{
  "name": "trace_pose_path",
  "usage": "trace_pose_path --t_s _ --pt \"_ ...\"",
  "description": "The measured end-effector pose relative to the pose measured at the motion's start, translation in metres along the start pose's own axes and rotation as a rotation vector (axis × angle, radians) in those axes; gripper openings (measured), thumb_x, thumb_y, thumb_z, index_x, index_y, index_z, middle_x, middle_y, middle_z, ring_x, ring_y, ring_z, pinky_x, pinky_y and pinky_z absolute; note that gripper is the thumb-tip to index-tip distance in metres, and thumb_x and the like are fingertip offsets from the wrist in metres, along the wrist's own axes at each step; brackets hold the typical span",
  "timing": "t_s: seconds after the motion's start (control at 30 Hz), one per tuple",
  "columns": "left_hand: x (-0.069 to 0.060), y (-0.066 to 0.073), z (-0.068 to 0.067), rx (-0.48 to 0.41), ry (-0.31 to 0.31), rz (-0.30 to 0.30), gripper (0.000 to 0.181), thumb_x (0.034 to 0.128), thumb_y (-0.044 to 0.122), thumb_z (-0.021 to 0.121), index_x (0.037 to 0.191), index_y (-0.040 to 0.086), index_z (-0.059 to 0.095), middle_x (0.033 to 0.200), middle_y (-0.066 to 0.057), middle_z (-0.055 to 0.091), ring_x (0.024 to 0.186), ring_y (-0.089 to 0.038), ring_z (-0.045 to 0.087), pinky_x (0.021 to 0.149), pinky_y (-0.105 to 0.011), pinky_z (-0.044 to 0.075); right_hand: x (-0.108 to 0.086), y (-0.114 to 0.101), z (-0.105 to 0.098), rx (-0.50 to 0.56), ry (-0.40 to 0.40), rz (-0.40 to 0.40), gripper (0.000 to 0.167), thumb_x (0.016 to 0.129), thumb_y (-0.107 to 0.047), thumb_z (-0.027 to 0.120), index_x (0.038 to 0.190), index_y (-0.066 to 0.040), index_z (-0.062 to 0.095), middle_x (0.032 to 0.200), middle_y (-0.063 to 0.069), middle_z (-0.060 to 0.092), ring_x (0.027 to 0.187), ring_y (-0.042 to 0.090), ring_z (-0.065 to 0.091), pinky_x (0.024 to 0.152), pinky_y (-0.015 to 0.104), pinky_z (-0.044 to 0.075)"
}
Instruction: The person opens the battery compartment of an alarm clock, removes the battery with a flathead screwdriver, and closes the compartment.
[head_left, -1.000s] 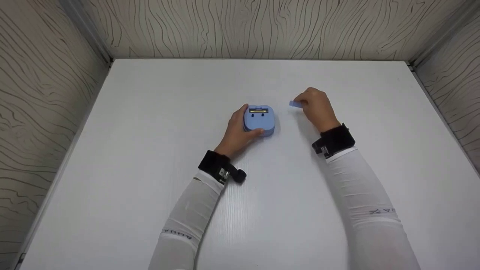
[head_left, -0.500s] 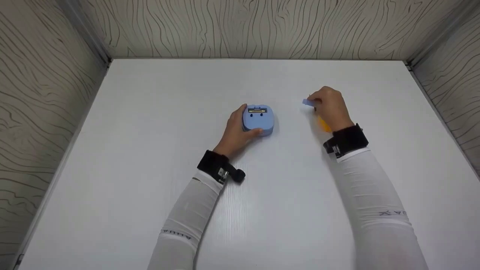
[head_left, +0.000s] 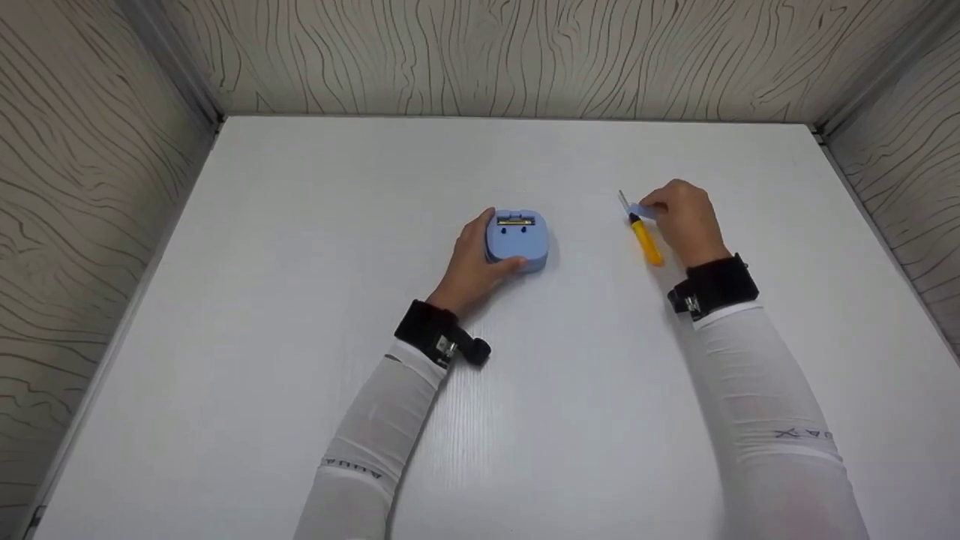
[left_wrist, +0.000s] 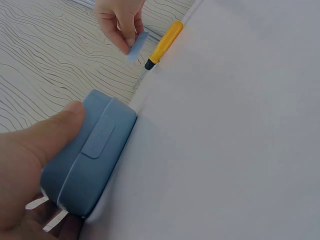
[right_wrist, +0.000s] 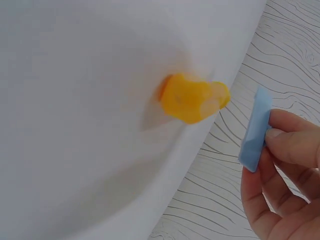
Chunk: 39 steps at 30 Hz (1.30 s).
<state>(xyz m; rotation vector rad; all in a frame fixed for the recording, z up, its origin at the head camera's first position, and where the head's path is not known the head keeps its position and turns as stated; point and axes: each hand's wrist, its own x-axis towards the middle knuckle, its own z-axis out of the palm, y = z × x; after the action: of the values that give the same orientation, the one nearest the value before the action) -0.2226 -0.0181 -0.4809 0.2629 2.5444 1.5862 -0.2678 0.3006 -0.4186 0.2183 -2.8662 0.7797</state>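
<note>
A rounded light blue device (head_left: 517,244) sits on the white table, with an uncovered battery compartment and a metallic battery near its far edge. My left hand (head_left: 474,262) grips it from the left side, thumb along the near face; the left wrist view shows the device (left_wrist: 90,155) held the same way. My right hand (head_left: 686,217) pinches a small blue battery cover (right_wrist: 256,131) between thumb and fingers, above the table. Just left of that hand lies a screwdriver (head_left: 646,241) with a yellow handle, its metal tip pointing away from me.
The white tabletop (head_left: 300,300) stretches around both hands. Wood-grain patterned panels (head_left: 480,60) enclose it at the back and sides. Black wrist cameras are strapped over the white sleeves.
My right hand has moved to the right with the battery cover, uncovering the screwdriver that it had hidden. The left hand and the device have stayed in place.
</note>
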Motion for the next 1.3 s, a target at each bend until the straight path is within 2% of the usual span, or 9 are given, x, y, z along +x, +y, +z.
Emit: trace_pose_path --t_s 0.57,0.9,1.3 --pt "0.001 0.001 0.000 0.015 -0.001 -0.022 0.096 0.0906 0.031 0.079 0.163 0.011 0.018 0.163 -0.014 0.026 0.150 -0.026 0.026 0.121 -0.038 0.024 -0.005 0.026 -0.023 -0.008 0.041 0.064 0.022 0.094 0.015 0.055 0.105 0.011 0.074 0.105 0.030 0.066 0.103 0.045 0.061 0.095 0.057 0.049" --pt "0.001 0.002 0.000 0.016 0.001 -0.013 0.097 0.0904 0.031 0.079 0.162 0.010 0.017 0.163 -0.016 0.027 0.149 -0.029 0.027 0.121 -0.039 0.024 -0.005 0.051 -0.036 -0.017 0.072 0.107 0.023 0.095 0.013 0.054 0.107 0.011 0.074 0.108 0.033 0.067 0.105 0.046 0.060 0.096 0.058 0.047" --pt "0.000 0.001 0.000 0.024 0.000 0.001 0.096 0.0912 0.031 0.078 0.162 0.009 0.017 0.162 -0.015 0.028 0.149 -0.028 0.028 0.120 -0.039 0.025 -0.011 0.067 -0.035 -0.020 0.066 0.133 0.025 0.094 0.014 0.051 0.103 0.012 0.074 0.107 0.035 0.067 0.109 0.049 0.060 0.095 0.058 0.046"
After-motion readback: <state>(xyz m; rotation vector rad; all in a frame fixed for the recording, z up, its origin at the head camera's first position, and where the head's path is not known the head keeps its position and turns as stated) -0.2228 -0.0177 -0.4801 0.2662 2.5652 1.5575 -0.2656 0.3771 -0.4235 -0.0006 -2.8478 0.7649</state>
